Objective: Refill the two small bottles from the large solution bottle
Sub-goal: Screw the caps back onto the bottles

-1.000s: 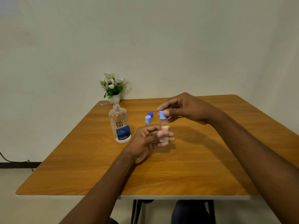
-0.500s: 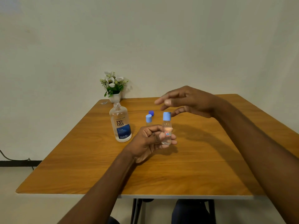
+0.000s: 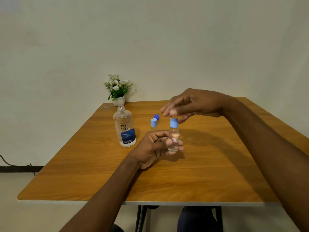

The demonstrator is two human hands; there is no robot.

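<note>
My left hand (image 3: 154, 145) holds a small clear bottle (image 3: 173, 137) with a light blue cap upright near the table's middle, fingers curled round its lower half. Just above its cap hovers my right hand (image 3: 189, 104), fingers loosely spread and holding nothing. A second small bottle (image 3: 153, 123) with a light blue cap stands behind my left hand, its body mostly hidden. The large solution bottle (image 3: 124, 129), clear with a blue label, stands uncapped to the left. Its dark blue cap (image 3: 156, 117) lies on the table behind the small bottles.
A small white pot of white flowers (image 3: 117, 91) stands at the back edge of the wooden table (image 3: 209, 173), against the wall. A small clear scrap (image 3: 107, 107) lies near the back left corner. A cable runs along the floor at left.
My right hand has let go of the light blue cap on the held bottle and lifted a little above it, fingers spreading. The left hand keeps its hold.
</note>
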